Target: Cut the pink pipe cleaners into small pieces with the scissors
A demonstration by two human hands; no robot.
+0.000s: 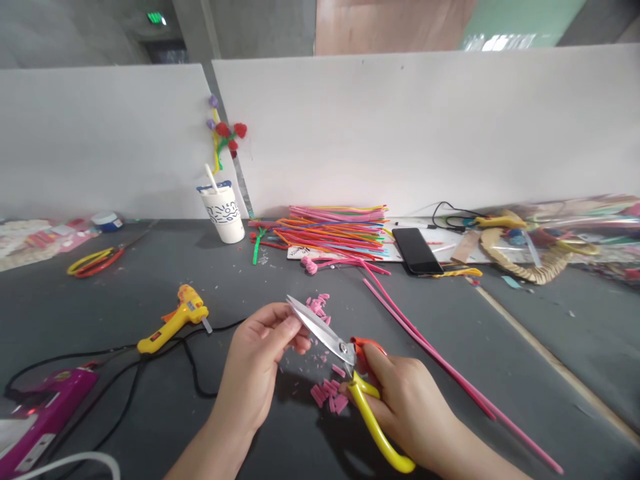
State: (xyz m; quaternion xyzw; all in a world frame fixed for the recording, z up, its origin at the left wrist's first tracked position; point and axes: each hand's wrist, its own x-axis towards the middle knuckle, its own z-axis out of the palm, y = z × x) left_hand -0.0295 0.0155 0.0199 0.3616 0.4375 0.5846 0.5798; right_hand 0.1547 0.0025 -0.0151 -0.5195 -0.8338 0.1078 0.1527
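Observation:
My right hand (413, 400) is wrapped round a pair of scissors (320, 330) with one yellow and one red-orange handle. The silver blades point up and left, and look nearly closed. At their tips, my left hand (265, 353) has thumb and fingers pinched together; whatever is between them is hidden or too small to name. Below the blades lies a pile of short pink pieces (330, 395), with a second pink pile (319, 307) behind the blades. Two long pink fuzzy stems (425, 340) stretch across the table to the right.
A yellow glue gun (175, 320) and its black cable lie left, near a purple power strip (55, 413). Farther back are a white cup (225, 213), a bundle of coloured stems (335, 230), a phone (417, 251) and a woven ring (525, 267). White panels (425, 133) stand behind.

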